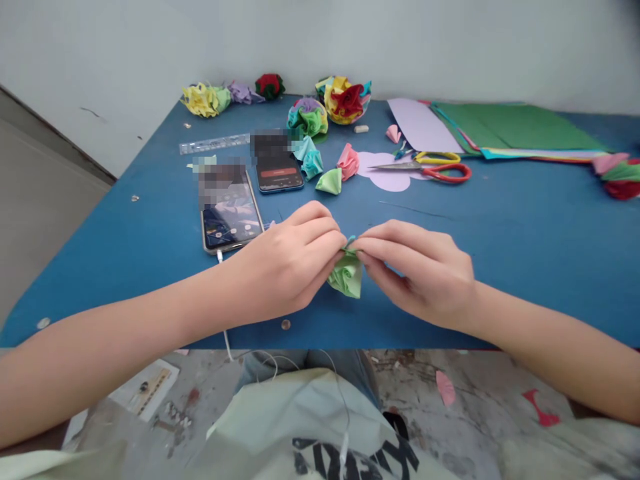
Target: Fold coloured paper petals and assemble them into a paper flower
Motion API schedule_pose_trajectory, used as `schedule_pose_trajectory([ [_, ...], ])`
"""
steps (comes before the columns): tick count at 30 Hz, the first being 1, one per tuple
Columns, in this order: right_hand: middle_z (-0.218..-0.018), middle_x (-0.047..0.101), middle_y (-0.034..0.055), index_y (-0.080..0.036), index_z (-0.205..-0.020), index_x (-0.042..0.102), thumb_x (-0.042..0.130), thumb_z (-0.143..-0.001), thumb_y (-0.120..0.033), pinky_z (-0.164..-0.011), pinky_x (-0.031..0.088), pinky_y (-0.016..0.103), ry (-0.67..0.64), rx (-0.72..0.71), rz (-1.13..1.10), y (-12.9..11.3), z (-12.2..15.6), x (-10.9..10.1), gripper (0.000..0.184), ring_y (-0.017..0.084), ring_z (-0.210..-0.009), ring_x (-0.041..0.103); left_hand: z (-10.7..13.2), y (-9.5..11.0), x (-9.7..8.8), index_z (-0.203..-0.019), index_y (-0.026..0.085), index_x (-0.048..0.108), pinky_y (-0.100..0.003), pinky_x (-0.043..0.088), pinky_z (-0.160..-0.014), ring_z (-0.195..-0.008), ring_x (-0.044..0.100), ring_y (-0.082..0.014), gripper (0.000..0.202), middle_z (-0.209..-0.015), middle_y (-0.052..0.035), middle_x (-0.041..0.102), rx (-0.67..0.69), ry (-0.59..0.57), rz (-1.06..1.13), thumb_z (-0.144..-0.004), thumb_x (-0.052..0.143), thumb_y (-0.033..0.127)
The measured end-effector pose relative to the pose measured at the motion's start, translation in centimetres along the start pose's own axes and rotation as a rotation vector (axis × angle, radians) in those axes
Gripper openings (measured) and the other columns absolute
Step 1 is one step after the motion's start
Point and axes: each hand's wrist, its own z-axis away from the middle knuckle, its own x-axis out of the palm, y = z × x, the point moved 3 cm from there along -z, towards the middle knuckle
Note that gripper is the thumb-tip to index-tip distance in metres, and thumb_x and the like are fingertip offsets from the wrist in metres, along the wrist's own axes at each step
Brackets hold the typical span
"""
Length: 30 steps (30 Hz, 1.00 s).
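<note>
A light green folded paper flower (347,275) hangs between my hands over the front of the blue table. My left hand (300,260) pinches its top from the left, fingers pressed together. From the right, the thumb and fingertips of my right hand (420,267) close on the same top edge, where a small teal bit (351,241) sticks up. Just beyond the hands lie a light green paper piece (330,181), a pink paper piece (349,161) and a teal paper piece (311,160).
Scissors (425,167) rest on a lilac paper flower shape (385,179). Two phones lie at left, the nearer phone (231,207) with a white cable (226,333). Behind are a ruler (214,145), paper balls (347,100) and a stack of coloured paper (520,127).
</note>
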Motion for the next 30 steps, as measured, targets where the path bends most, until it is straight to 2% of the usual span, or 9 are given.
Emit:
schedule_pose_trajectory([
  [3, -0.086, 0.067, 0.0021, -0.021, -0.095, 0.061, 0.057, -0.08, -0.011, -0.068, 0.051, 0.019, 0.072, 0.053, -0.025, 0.1, -0.1, -0.1, 0.018, 0.01, -0.076, 0.062, 0.1, -0.1, 0.0, -0.084, 0.012, 0.053, -0.037, 0.046, -0.08, -0.087, 0.048, -0.0204, 0.015, -0.086, -0.0109, 0.059, 0.018, 0.019, -0.006, -0.087, 0.039, 0.013],
  [5, -0.081, 0.068, -0.0004, -0.021, -0.101, 0.06, 0.058, -0.081, -0.013, -0.066, 0.051, 0.018, 0.094, 0.144, -0.07, 0.4, -0.2, -0.2, 0.023, 0.008, -0.07, 0.063, 0.2, 0.0, 0.0, -0.084, 0.011, 0.054, -0.037, 0.046, -0.08, -0.088, 0.049, -0.0206, 0.013, -0.087, -0.0112, 0.059, 0.045, 0.007, -0.012, -0.086, 0.04, 0.013],
  [8, -0.08, 0.067, -0.0019, -0.022, -0.103, 0.06, 0.058, -0.081, -0.019, -0.064, 0.052, 0.019, 0.036, 0.249, -0.189, 0.9, -0.6, -0.2, 0.022, 0.008, -0.066, 0.062, 0.2, 0.1, 0.0, -0.086, 0.012, 0.053, -0.038, 0.046, -0.081, -0.091, 0.049, -0.0209, 0.013, -0.09, -0.0115, 0.059, 0.071, -0.014, -0.021, -0.086, 0.04, 0.012],
  [11, -0.079, 0.066, -0.0005, -0.021, -0.084, 0.064, 0.06, -0.08, -0.021, -0.063, 0.051, 0.021, -0.022, 0.215, -0.263, 1.0, -1.1, -0.2, 0.006, 0.01, -0.068, 0.061, 0.2, 0.2, -0.1, -0.088, 0.012, 0.053, -0.038, 0.046, -0.081, -0.089, 0.049, -0.0204, 0.013, -0.092, -0.0116, 0.06, 0.071, -0.017, -0.009, -0.086, 0.04, 0.012],
  [13, -0.076, 0.066, -0.0005, -0.02, -0.078, 0.064, 0.06, -0.08, -0.02, -0.062, 0.05, 0.022, -0.03, 0.221, -0.29, 1.1, -1.3, -0.3, 0.004, 0.01, -0.067, 0.06, 0.2, 0.2, -0.1, -0.088, 0.012, 0.054, -0.037, 0.046, -0.081, -0.088, 0.049, -0.02, 0.014, -0.09, -0.0115, 0.06, 0.057, -0.02, 0.012, -0.086, 0.04, 0.012],
  [21, -0.072, 0.063, -0.0009, -0.02, -0.075, 0.061, 0.063, -0.077, -0.024, -0.058, 0.049, 0.022, -0.033, 0.339, -0.478, 1.4, -1.0, 0.0, 0.006, 0.01, -0.063, 0.058, -0.1, 0.2, -0.2, -0.084, 0.013, 0.054, -0.037, 0.046, -0.079, -0.082, 0.05, -0.0186, 0.014, -0.084, -0.0093, 0.059, -0.024, 0.008, 0.127, -0.086, 0.04, 0.012],
  [26, -0.071, 0.062, -0.0011, -0.019, -0.074, 0.06, 0.066, -0.074, -0.021, -0.057, 0.048, 0.022, -0.012, 0.349, -0.515, 1.5, -0.8, 0.1, 0.007, 0.009, -0.063, 0.057, -0.1, 0.3, -0.1, -0.084, 0.013, 0.055, -0.036, 0.046, -0.079, -0.081, 0.05, -0.0181, 0.013, -0.083, -0.0089, 0.059, -0.036, 0.003, 0.132, -0.085, 0.042, 0.012],
  [30, -0.072, 0.062, -0.0011, -0.019, -0.075, 0.06, 0.064, -0.077, -0.023, -0.057, 0.048, 0.022, -0.012, 0.333, -0.492, 1.4, -0.8, 0.2, 0.006, 0.009, -0.064, 0.057, 0.0, 0.3, -0.1, -0.084, 0.014, 0.056, -0.037, 0.047, -0.077, -0.08, 0.051, -0.0182, 0.014, -0.083, -0.0088, 0.06, -0.037, 0.032, 0.13, -0.085, 0.041, 0.012],
])
